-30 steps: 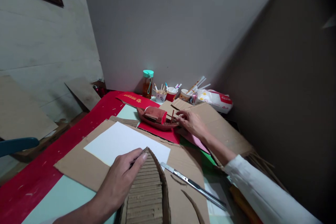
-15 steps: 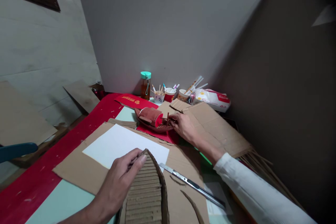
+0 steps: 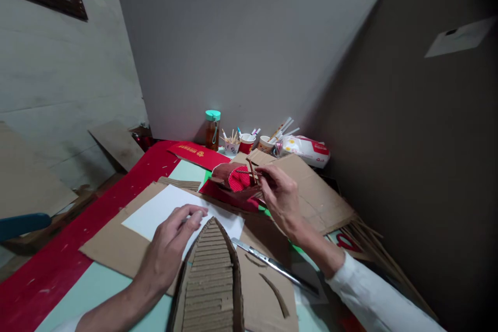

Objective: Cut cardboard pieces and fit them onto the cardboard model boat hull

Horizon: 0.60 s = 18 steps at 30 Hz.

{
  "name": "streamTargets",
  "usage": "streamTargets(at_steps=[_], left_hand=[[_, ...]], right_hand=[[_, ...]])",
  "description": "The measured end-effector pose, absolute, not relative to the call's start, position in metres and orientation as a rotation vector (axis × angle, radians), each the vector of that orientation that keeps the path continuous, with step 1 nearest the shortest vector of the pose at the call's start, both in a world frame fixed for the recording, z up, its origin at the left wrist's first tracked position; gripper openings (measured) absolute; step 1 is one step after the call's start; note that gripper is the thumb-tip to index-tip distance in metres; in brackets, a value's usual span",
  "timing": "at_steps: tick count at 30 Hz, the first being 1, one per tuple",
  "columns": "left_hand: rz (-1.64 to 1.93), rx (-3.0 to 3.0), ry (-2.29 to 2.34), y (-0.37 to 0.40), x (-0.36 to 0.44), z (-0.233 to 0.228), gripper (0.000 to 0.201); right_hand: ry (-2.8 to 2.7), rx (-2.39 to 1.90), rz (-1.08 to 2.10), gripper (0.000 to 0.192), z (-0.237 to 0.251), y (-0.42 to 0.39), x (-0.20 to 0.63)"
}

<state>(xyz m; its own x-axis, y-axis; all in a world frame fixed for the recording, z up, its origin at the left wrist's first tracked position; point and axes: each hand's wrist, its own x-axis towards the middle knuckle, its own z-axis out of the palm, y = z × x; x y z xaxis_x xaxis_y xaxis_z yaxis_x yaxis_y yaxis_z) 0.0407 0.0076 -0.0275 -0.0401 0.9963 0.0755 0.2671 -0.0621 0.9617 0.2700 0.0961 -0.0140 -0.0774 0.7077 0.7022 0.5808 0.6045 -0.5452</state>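
Note:
A small reddish-brown model boat [image 3: 223, 173], with a rounded canopy and a red ribbed end panel, is gripped at its near end by my right hand [image 3: 280, 194]. It is tilted, and thin sticks stand up beside my fingers. Below lies a larger cardboard boat [image 3: 212, 275], its deck made of corrugated strips and its pointed tip facing away from me. My left hand [image 3: 173, 233] is beside that tip, over the white paper [image 3: 155, 212], fingers loosely bent and apart with nothing in them. A utility knife [image 3: 272, 263] rests right of the cardboard boat.
Curved cardboard scraps [image 3: 275, 293] lie near the knife. Along the back stand a bottle with a teal lid [image 3: 212, 132], paper cups [image 3: 246, 142] of sticks and pens, and a tissue pack [image 3: 305, 150]. Cardboard sheets [image 3: 319, 192] and strips fill the right side.
My right hand has raised the model boat and turned its red end toward me. My left hand has let go of the cardboard boat's tip and moved slightly left.

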Motion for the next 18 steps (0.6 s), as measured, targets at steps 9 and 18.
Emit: streamTargets(at_steps=[9, 18], left_hand=[[1.465, 1.040, 0.870, 0.003, 0.044, -0.008, 0.026], [1.373, 0.609, 0.687, -0.020, 0.055, 0.016, 0.017]], right_hand=[[-1.624, -0.819, 0.287, 0.022, 0.011, 0.018, 0.246], [-1.710, -0.819, 0.508, 0.036, 0.007, -0.024, 0.244]])
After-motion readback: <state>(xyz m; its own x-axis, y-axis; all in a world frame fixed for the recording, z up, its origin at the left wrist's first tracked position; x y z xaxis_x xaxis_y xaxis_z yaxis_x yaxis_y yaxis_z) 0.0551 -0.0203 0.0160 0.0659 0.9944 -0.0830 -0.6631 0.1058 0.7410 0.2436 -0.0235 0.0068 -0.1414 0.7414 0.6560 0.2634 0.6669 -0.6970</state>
